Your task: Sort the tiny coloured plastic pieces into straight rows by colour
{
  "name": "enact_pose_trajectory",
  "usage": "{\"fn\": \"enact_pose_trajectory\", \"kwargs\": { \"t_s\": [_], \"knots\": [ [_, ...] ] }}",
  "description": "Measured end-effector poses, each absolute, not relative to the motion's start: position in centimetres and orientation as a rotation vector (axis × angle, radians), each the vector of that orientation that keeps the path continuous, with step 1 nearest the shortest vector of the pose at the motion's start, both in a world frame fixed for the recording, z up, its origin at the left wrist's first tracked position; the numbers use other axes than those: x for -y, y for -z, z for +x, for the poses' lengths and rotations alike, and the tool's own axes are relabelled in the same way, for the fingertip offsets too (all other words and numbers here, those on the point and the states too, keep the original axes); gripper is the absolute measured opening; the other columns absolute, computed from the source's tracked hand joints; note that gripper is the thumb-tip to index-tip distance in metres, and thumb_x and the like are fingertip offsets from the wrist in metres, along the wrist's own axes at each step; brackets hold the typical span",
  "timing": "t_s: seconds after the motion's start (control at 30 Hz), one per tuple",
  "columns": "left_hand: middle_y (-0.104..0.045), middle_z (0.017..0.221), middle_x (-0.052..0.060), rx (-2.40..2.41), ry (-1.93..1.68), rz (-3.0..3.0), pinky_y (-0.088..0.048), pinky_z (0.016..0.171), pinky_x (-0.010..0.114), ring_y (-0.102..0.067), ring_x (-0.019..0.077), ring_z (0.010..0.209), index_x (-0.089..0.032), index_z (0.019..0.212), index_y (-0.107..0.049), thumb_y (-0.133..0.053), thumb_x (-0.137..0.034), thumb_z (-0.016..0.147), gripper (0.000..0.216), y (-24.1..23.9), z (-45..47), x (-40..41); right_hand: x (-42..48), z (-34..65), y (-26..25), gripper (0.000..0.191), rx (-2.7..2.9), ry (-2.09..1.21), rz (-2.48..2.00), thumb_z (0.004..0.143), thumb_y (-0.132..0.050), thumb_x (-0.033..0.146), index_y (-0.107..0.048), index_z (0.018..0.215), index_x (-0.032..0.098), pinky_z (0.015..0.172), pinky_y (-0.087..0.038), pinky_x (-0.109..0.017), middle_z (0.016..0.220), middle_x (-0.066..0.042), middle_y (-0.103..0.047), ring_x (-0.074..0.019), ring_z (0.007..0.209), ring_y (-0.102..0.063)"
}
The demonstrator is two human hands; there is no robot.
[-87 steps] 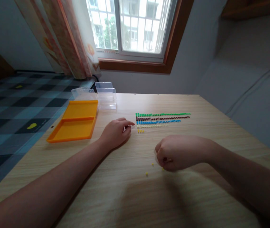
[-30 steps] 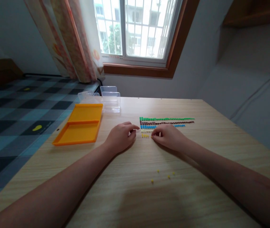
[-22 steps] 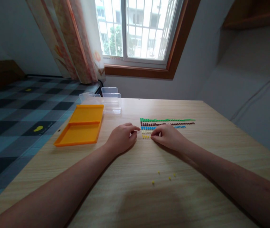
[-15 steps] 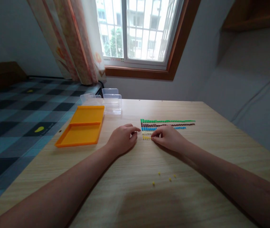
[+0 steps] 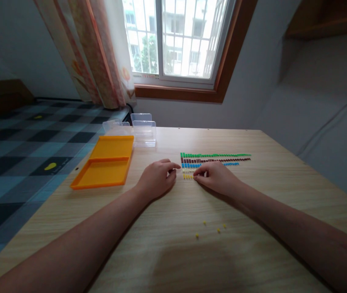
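Small coloured pieces lie in rows on the table: a green row, a dark red row, a blue row, a pale row and a short yellow row. My right hand rests at the yellow row's right end, thumb and forefinger pinched on a small yellow piece mostly hidden by the fingertips. It covers parts of the blue and pale rows. At the rows' left end lies my left hand, forefinger stretched out, thumb apart, nothing visible in it. Several loose yellow pieces lie nearer me.
An open orange case sits at the table's left. Behind it stand clear plastic boxes near the far edge. A bed with a checked cover adjoins the table on the left.
My right hand has shifted very slightly left along the yellow row. The left hand and the loose yellow pieces look the same.
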State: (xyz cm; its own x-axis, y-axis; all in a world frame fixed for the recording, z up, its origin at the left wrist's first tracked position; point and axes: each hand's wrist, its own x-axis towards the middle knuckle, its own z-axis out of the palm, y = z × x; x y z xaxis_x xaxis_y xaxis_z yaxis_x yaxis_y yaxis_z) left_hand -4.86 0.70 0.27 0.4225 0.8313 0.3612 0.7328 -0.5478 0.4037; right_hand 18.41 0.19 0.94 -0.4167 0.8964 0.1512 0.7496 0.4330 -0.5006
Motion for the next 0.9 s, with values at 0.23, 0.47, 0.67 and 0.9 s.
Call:
{"fn": "enact_pose_trajectory", "kwargs": {
  "t_s": [0.23, 0.47, 0.67, 0.9],
  "knots": [
    [-0.071, 0.087, 0.004, -1.386, -0.794, 2.488, -0.050, 0.071, 0.029, -0.062, 0.0159, 0.069, -0.019, 0.103, -0.078, -0.055, -0.015, 0.087, 0.029, -0.3, -4.9, -0.7, -0.1, 18.4, -0.8, 0.016, 2.309, -0.454, -1.403, 0.085, -0.065, 0.021, -0.081, 0.088, 0.021, 0.066, -0.038, -0.020, 0.079, 0.001, -0.072, -0.0093, 0.070, -0.059],
    [-0.071, 0.087, 0.004, -1.395, -0.790, 2.486, -0.049, 0.070, 0.028, -0.061, 0.0155, 0.068, -0.020, 0.102, -0.079, -0.055, -0.015, 0.087, 0.029, -0.3, -4.8, -0.6, -0.2, 18.6, -0.5, 0.017, 2.322, -0.462, -1.367, 0.087, -0.064, 0.021, -0.081, 0.091, 0.020, 0.068, -0.038, -0.020, 0.083, -0.002, -0.073, -0.0102, 0.072, -0.060],
    [-0.071, 0.087, 0.004, -1.383, -0.811, 2.481, -0.049, 0.069, 0.028, -0.060, 0.0144, 0.065, -0.020, 0.103, -0.078, -0.054, -0.016, 0.087, 0.029, -0.2, -4.9, -0.7, -0.1, 18.9, -0.6, 0.017, 2.316, -0.469, -1.385, 0.088, -0.065, 0.022, -0.081, 0.094, 0.021, 0.067, -0.038, -0.020, 0.085, -0.002, -0.073, -0.0106, 0.074, -0.061],
    [-0.071, 0.086, 0.004, -1.375, -0.808, 2.484, -0.048, 0.068, 0.028, -0.059, 0.0145, 0.065, -0.019, 0.102, -0.078, -0.054, -0.016, 0.086, 0.029, -0.3, -5.1, -0.8, -0.3, 20.8, -1.5, 0.015, 2.237, -0.529, -1.437, 0.085, -0.066, 0.020, -0.080, 0.090, 0.018, 0.063, -0.039, -0.019, 0.081, -0.002, -0.073, -0.0095, 0.069, -0.060]
  ]
}}
